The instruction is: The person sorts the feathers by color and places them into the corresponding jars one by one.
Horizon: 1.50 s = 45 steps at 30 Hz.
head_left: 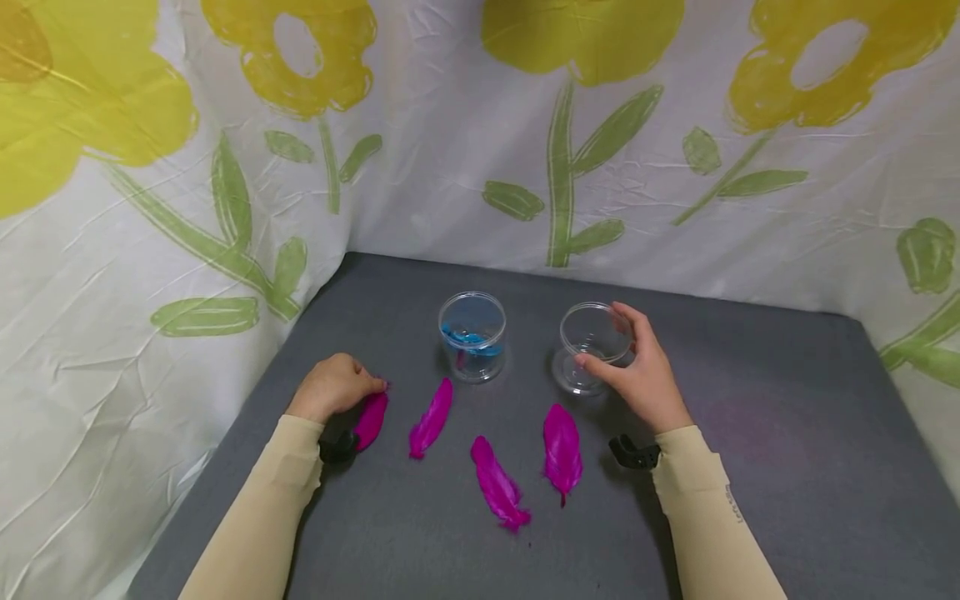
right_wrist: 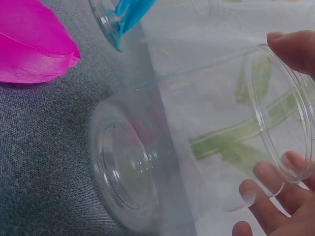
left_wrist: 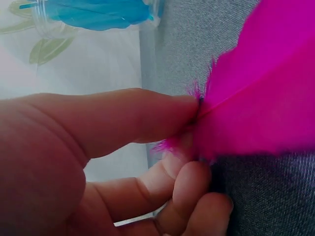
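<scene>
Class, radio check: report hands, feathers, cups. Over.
Left hand pinches a feather. Right hand grips a clear cup by its rim. Between hands: three more feathers, another cup, something blue inside.

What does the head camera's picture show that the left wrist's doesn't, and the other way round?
Only the head view shows three loose magenta feathers, yellow painted flowers, and the right hand holding a clear, round, plastic-looking jar.

Only the left wrist view shows the thin central shaft of the magenta feather pinched in the left hand, and curled fingertips below its thumb.

Both share that hand and feather, another clear jar with blue, feather-like material, the grey tabletop and white cloth.
</scene>
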Motion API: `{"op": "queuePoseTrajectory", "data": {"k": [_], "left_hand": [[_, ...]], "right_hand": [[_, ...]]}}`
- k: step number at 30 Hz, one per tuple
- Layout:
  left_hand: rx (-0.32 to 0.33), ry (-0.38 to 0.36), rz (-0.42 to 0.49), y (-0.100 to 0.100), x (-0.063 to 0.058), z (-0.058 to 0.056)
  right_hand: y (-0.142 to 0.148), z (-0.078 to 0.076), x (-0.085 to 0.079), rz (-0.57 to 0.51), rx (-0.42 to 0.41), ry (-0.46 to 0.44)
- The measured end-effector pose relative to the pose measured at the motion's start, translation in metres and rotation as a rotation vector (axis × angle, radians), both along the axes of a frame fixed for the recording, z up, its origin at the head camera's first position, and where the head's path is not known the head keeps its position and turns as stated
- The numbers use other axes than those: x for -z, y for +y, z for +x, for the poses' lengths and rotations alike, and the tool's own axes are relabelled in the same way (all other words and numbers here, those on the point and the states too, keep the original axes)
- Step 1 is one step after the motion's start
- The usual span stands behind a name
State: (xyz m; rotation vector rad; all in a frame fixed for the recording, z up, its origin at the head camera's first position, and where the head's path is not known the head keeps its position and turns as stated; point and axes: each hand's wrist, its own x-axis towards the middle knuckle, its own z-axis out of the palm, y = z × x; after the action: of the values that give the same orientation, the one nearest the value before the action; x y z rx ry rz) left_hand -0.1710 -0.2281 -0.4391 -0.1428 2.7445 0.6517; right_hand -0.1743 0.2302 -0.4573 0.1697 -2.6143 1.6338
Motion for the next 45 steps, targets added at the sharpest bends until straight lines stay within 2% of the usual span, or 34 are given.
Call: {"op": "queuePoseTrajectory", "data": {"k": [5,10,15,22,28,34,38,45], "left_hand": [[-0.009,0.037,0.078,0.0,0.001,-0.002],[-0.021,0.097,0.151,0.003,-0.008,-0.004],[-0.03,0.161,0.19,0.009,-0.023,-0.003],[-0.042,0.251,0.3,0.03,-0.053,-0.002],[-0.022,0.325,0.393,0.06,-0.077,-0.004],[0.022,0.405,0.466,0.099,-0.093,-0.013],[0.064,0.445,0.492,0.128,-0.097,-0.022],[0.12,0.454,0.488,0.183,-0.096,-0.036]], "right_hand": [[0.001,-0.001,0.001,0.019,-0.013,-0.004],[0.002,0.0,-0.001,0.027,-0.024,-0.004],[0.002,-0.001,-0.002,0.027,-0.032,-0.01],[0.001,-0.001,-0.003,0.022,-0.053,-0.007],[-0.002,0.001,-0.003,0.011,-0.068,-0.006],[-0.005,0.004,-0.003,0.009,-0.08,-0.026],[-0.005,0.005,-0.002,0.008,-0.081,-0.033],[-0.007,0.004,-0.001,-0.001,-0.068,-0.031]]}}
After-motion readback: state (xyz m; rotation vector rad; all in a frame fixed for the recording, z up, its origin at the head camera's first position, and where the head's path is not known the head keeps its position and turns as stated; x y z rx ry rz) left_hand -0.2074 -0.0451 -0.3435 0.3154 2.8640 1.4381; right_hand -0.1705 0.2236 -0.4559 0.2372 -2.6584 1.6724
